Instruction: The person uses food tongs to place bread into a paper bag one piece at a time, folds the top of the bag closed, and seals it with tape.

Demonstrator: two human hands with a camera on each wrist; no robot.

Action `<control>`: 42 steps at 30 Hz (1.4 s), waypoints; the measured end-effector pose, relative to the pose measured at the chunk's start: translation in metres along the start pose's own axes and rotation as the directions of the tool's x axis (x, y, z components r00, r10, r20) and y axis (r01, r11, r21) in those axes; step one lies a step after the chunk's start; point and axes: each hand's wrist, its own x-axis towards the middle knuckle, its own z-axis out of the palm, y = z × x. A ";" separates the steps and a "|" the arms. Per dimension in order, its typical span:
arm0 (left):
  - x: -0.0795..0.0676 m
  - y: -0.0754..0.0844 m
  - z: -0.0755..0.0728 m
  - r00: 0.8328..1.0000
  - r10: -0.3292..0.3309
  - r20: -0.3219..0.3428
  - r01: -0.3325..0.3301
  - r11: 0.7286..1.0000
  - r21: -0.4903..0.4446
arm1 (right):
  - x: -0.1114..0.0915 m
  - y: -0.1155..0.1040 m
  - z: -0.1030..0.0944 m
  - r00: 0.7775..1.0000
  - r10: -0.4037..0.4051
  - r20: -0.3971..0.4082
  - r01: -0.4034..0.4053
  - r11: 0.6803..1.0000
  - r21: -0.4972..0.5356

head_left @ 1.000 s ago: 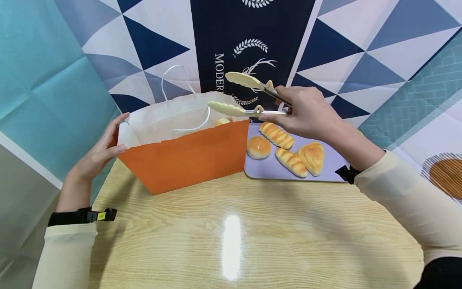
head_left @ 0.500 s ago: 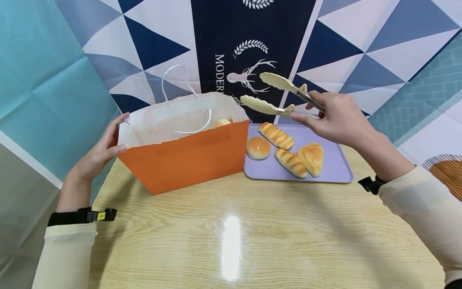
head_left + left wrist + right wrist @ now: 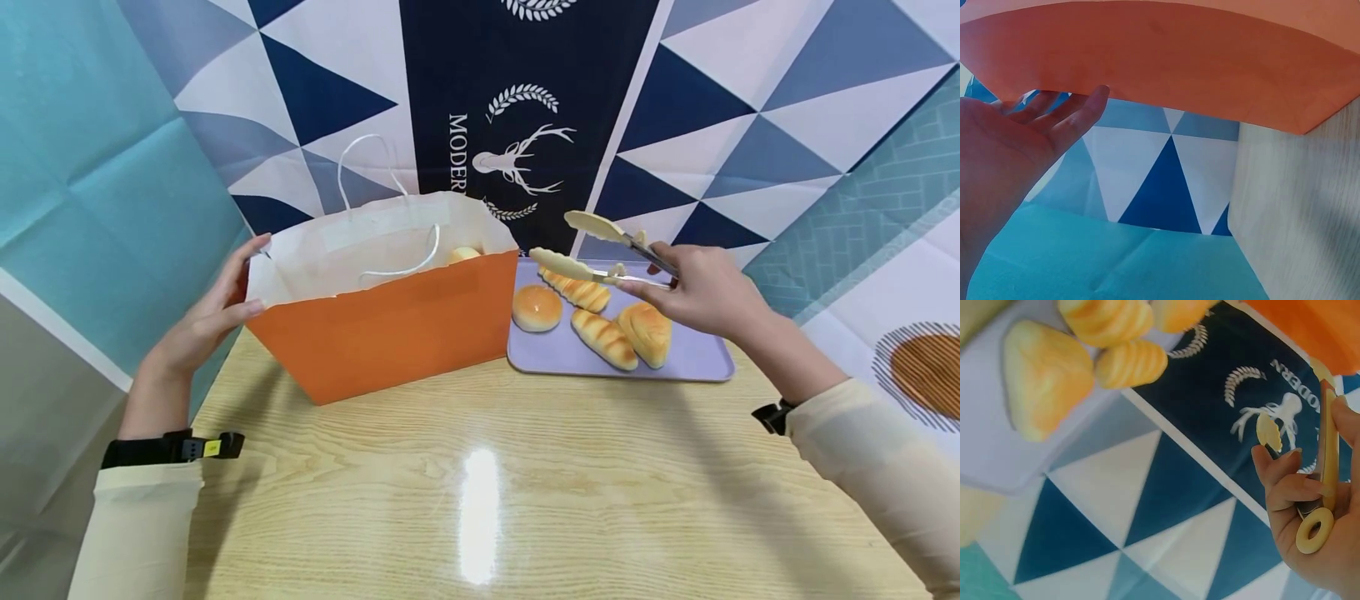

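On the left stands an orange paper bag (image 3: pixel 397 325), its white-lined mouth facing up. My left hand (image 3: pixel 206 312) holds its left end at the rim, thumb at the front and fingers at the back. A pale bread roll (image 3: pixel 463 254) shows inside the bag. My right hand (image 3: pixel 705 287) grips tongs (image 3: pixel 633 244) with cream tips spread apart and nothing between them. The tongs hang over a lilac tray (image 3: pixel 558 360). On it lie a round bun (image 3: pixel 537 308), two ridged rolls, one at the front (image 3: pixel 604 339) and one behind (image 3: pixel 581 292), and a triangular pastry (image 3: pixel 647 333).
The wooden table (image 3: pixel 390 475) stretches in front of the bag and tray. A patterned cloth backdrop (image 3: pixel 322 92) rises close behind them. One white bag handle (image 3: pixel 397 271) droops over the mouth; the other (image 3: pixel 341 167) stands up at the back.
My right hand with the tongs has moved right, away from the bag, then down over the tray. The tong tips stay apart. My left hand and the bag have stayed in place.
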 end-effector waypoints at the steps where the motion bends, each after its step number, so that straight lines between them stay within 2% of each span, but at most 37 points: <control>1: 0.000 0.000 0.000 1.000 -0.001 -0.001 0.001 1.000 0.000 | -0.001 0.001 0.004 1.000 0.005 0.010 -0.005 1.000 0.006; 5: 0.000 0.000 0.000 1.000 0.000 -0.001 0.000 1.000 -0.005 | -0.002 0.004 0.022 0.999 0.014 0.041 -0.015 0.999 0.029; 12: 0.000 0.000 0.001 1.000 0.013 0.012 -0.012 1.000 -0.009 | -0.003 0.006 0.047 0.998 -0.017 0.064 0.016 1.000 0.026; 20: 0.000 0.001 0.000 1.000 0.007 0.016 -0.007 1.000 -0.005 | -0.003 0.009 0.070 0.983 0.053 0.178 -0.062 0.997 0.049; 29: -0.001 0.001 -0.001 1.000 -0.016 0.013 0.016 1.000 0.012 | -0.003 0.013 0.087 0.965 0.098 0.242 -0.109 0.993 0.034; 36: 0.000 0.001 0.000 1.000 -0.029 0.000 0.029 0.999 0.017 | -0.004 0.018 0.100 0.962 0.117 0.248 -0.131 0.991 0.041; 42: 0.000 0.001 0.000 1.000 -0.012 0.007 0.012 1.000 0.009 | -0.006 0.018 0.108 0.961 0.117 0.251 -0.137 0.989 0.064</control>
